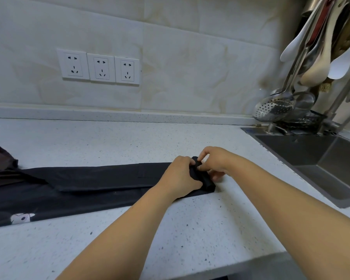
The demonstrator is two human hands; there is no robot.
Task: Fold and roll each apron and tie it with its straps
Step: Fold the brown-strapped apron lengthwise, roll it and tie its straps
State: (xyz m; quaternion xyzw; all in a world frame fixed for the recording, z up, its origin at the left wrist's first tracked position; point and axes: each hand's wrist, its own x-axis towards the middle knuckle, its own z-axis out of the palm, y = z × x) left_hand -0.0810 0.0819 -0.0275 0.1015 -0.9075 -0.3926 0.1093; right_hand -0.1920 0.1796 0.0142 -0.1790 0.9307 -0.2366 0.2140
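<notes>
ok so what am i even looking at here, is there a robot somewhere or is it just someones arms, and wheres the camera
There is no robot here, just a person working with two bare hands. The single picture comes from a wide-angle camera worn on their head, looking forward and down. That is why both forearms reach in from the bottom.

On the speckled white countertop lies a black apron, folded into a long strip. Its right end is wound into a small roll. The left hand and right hand both grip that roll. Brownish fabric, perhaps the straps, lies at far left.

Behind are three wall sockets. At right is a steel sink, with utensils hanging above it.
</notes>
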